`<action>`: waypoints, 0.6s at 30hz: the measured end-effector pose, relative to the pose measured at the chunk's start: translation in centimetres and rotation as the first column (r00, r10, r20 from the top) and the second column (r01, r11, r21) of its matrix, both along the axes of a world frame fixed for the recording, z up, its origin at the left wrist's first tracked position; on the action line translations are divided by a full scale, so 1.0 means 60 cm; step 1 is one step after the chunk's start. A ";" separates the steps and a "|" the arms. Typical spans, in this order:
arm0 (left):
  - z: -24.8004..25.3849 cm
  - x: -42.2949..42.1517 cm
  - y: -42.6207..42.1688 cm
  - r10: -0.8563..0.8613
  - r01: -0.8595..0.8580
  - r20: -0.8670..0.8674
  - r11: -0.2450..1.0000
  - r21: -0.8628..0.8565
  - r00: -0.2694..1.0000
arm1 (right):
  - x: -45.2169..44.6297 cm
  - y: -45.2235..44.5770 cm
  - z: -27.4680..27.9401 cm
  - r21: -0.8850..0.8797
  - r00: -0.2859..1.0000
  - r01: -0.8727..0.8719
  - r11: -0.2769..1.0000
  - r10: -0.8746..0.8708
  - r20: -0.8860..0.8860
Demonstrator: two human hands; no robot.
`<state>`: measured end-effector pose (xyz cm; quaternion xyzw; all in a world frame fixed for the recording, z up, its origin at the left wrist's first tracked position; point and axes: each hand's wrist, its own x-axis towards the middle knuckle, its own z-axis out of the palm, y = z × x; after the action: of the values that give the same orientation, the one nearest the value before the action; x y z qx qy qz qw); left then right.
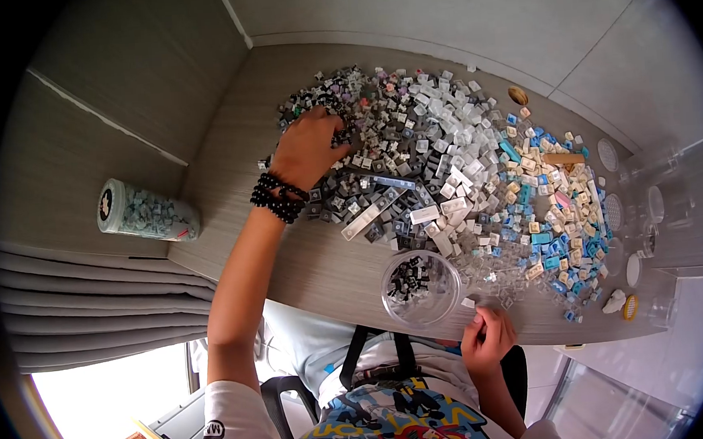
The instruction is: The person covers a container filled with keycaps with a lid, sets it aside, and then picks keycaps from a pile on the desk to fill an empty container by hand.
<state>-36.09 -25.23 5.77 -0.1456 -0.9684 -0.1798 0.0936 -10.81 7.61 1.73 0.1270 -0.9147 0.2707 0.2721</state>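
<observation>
My left hand (pixel 307 148), with dark beads round its wrist, reaches into the heap of small dark and clear keyboard switches (pixel 375 137). Its thumb is apart from the fingers, whose tips are partly lost among the pieces. At the table's front edge my right hand (pixel 489 341) is closed, fingers curled; what it holds, if anything, is hidden. Just beyond its fingertips lies a small white piece (pixel 468 302). Between my hands, near the front edge, stands a clear round tub (pixel 454 287) with black and white switches (pixel 410 280) inside.
White and clear keycaps (pixel 449 109), then cream and blue keycaps (pixel 560 207), spread to the right. A lidded jar of keycaps (pixel 148 212) stands at left. Clear containers (pixel 656 201) and a yellow-rimmed lid (pixel 631 308) are at far right. Walls (pixel 451 8) border the table's back.
</observation>
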 end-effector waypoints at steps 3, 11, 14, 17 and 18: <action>0.012 0.005 0.008 0.009 -0.009 0.032 1.000 -0.018 0.999 | 0.001 0.001 0.002 0.012 1.000 0.002 1.000 -0.002 0.013; 0.008 0.001 0.009 -0.030 0.027 -0.058 0.999 -0.043 0.998 | -0.002 -0.001 0.001 0.000 1.000 -0.002 1.000 0.002 0.000; -0.001 -0.006 0.004 -0.057 0.054 -0.071 0.998 -0.040 0.996 | -0.002 -0.001 0.001 -0.001 1.000 -0.003 1.000 0.003 0.007; 0.008 -0.006 0.010 -0.034 0.032 -0.031 0.997 -0.065 0.999 | -0.001 -0.001 -0.001 -0.023 1.000 -0.003 1.000 0.003 0.016; 0.009 -0.007 0.010 -0.043 0.041 -0.027 0.997 -0.059 0.999 | -0.001 -0.001 -0.002 -0.043 1.000 0.000 0.999 0.000 0.018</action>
<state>-36.51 -24.64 6.31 -0.1712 -0.9685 -0.1511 0.0992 -10.84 7.56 1.63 0.1187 -0.9111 0.2912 0.2666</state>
